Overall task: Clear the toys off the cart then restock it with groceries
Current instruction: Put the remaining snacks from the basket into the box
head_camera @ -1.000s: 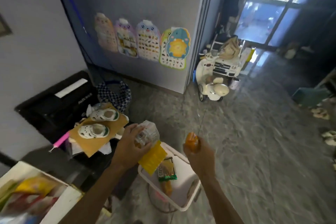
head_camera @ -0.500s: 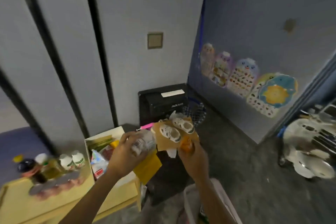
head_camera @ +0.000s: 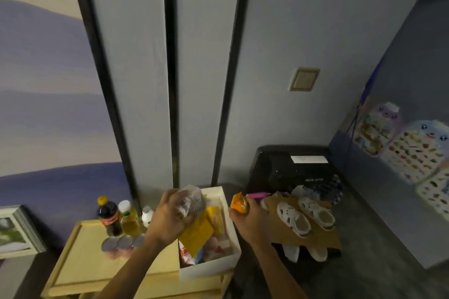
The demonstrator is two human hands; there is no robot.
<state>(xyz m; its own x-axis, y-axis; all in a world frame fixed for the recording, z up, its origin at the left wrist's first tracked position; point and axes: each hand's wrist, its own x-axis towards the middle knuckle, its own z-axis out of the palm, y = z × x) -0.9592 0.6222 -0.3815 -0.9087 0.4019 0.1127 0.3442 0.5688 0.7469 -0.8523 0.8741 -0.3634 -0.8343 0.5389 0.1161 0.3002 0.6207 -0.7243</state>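
Observation:
My left hand [head_camera: 171, 217] grips a clear plastic bag of food [head_camera: 192, 200] with a yellow card label [head_camera: 196, 234] hanging below it, held over a white box [head_camera: 230, 263] of packaged groceries. My right hand [head_camera: 250, 219] holds a small orange packet [head_camera: 239, 204] just right of the box. The box sits on the right end of a pale wooden table [head_camera: 80, 260]. The cart is out of view.
On the table stand a dark cola bottle [head_camera: 108, 216], a yellow drink bottle [head_camera: 127, 217], a small white bottle [head_camera: 147, 216] and several foil-topped cups [head_camera: 124, 241]. To the right, white toddler shoes [head_camera: 294, 218] lie on brown cardboard [head_camera: 315, 238] before a black appliance [head_camera: 291, 167].
My view has swung left from the floor and cart to the wall, table and white box. Both hands keep their items and now hover at the box.

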